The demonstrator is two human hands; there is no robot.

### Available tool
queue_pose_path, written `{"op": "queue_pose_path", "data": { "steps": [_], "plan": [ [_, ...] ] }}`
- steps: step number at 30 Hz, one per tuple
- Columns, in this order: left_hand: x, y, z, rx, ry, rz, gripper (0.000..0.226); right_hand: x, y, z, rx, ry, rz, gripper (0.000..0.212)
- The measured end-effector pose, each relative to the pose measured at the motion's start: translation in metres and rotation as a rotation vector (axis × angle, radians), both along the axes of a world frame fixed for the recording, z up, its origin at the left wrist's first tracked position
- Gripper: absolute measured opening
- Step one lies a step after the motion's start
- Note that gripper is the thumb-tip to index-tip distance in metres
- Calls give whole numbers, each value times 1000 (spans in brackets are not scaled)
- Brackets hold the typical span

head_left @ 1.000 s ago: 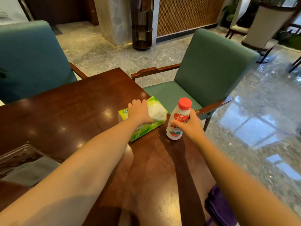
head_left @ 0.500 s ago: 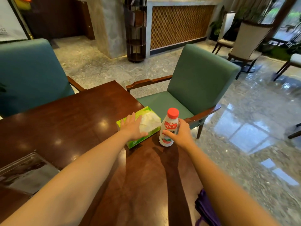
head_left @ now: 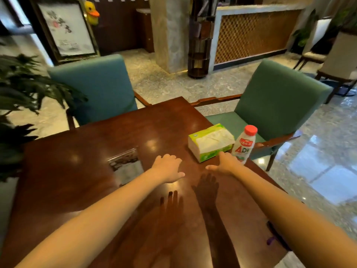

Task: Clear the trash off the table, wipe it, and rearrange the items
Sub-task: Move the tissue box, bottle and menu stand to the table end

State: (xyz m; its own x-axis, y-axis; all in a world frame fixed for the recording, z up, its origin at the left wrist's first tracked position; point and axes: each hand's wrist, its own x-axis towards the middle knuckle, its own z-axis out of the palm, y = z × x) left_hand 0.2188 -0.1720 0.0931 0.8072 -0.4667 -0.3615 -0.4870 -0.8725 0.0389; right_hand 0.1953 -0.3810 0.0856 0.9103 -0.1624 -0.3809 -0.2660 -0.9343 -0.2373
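Both hands hover palm-down over the dark wooden table (head_left: 81, 171), empty and with fingers spread loosely. The left hand (head_left: 168, 168) is near the middle of the table, its thumb pointing right. The right hand (head_left: 225, 165) is just to the right of it, its thumb pointing left, and its fingertips reach close to the near side of the tissue pack (head_left: 210, 144) and the foot of the bottle (head_left: 244, 145); whether they touch is hard to tell. Shadows of both hands fall on the glossy wood nearer the person.

The tissue pack, green and white with a tissue showing at its top, lies flat close to the right edge of the table. The bottle, white with a red cap and a red label, stands upright just beside the pack on its right, at the table's edge.

To the left of the left hand lies a clear plastic sleeve (head_left: 126, 165), flat on the wood. A purple cloth (head_left: 274, 237) shows at the near right edge, mostly hidden by the right forearm.

Two green armchairs stand at the far side: one far left (head_left: 96, 84), one far right (head_left: 280, 97)
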Motion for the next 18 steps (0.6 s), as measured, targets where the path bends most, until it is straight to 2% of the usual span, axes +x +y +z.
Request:
{"op": "queue_pose_path", "data": {
  "steps": [3,6,8,11,13,16,18],
  "plan": [
    [-17,57,13,-57,-162,75,66,10,48,15,36,-60,125,71],
    [-29,111,18,-247,-386,193,70,24,99,30,87,-140,281,70],
    [-36,141,13,-389,-472,259,72,33,135,40,120,-204,389,70],
    [-40,176,-5,-574,-358,414,80,45,185,51,115,-294,563,71],
    [-36,188,-20,-596,-247,492,84,51,209,55,70,-309,698,73],
    [-30,199,-37,-639,-70,563,87,59,240,54,-88,-260,901,75],
    [-26,201,-46,-655,50,563,83,65,253,52,-173,-187,955,73]
  ]
}}
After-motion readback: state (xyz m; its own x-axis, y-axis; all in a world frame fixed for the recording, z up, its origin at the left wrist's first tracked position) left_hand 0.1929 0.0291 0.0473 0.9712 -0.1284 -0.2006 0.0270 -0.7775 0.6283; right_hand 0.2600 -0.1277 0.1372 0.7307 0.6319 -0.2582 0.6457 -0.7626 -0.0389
